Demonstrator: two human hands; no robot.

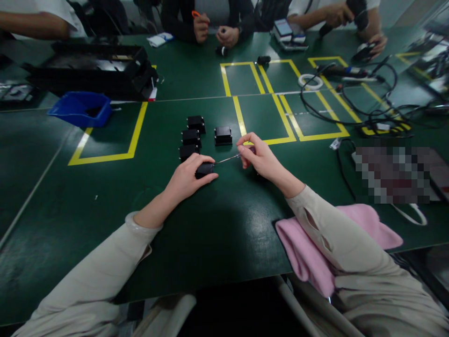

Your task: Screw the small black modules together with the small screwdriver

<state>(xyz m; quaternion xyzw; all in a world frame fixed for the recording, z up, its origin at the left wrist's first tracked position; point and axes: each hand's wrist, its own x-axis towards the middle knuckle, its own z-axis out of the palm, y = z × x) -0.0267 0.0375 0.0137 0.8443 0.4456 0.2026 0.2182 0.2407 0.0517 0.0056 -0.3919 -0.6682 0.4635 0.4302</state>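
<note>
Near the middle of the green table, my left hand (189,175) grips a small black box-shaped part (205,170) between thumb and fingers. My right hand (257,157) is closed around the handle of a screwdriver (228,159), its thin metal shaft pointing left. The shaft's tip meets the right end of the held part; whether it sits in a screw is too small to tell. Beyond my left hand stand similar black box-shaped parts (190,137) in a column, the nearest partly hidden by my fingers. Another black box (223,135) stands apart, to their right.
A blue bin (84,108) and stacked black trays (94,70) stand at the left. Cables (351,105) and a white tape ring (310,82) lie at the right. A pink cloth (305,252) lies under my right forearm. Several people's hands work across the table.
</note>
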